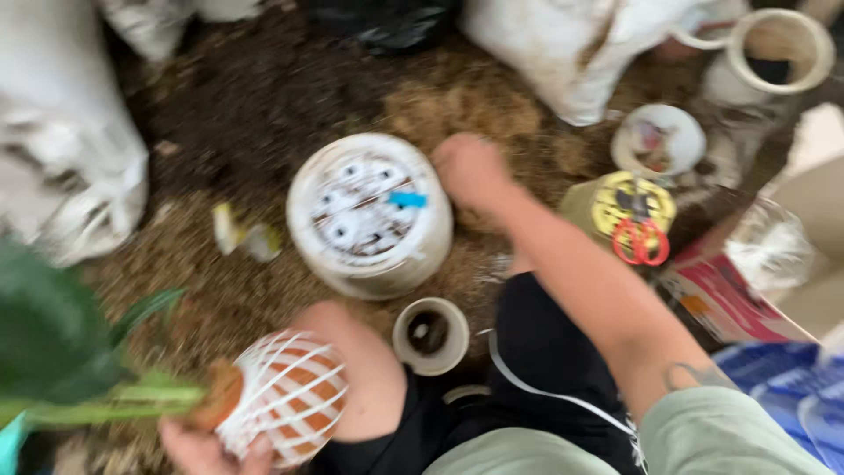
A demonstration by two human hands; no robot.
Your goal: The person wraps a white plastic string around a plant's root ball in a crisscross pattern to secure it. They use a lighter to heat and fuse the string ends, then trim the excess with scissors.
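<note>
Two hands: left (pixel 207 449) holds netted plant (pixel 281 405)

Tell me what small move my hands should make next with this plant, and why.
Probably move the right hand onto the large white pot and steady it. That hand is beside the pot's rim, on the soil mix, while the left hand holds the plant's netted root ball just in front of it.

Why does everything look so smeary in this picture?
In the head view the whole frame is motion-blurred: the right hand by the big white pot is smeared, and the netted plant pot in the left hand is soft too. The light is even, with no strong glare.
</note>
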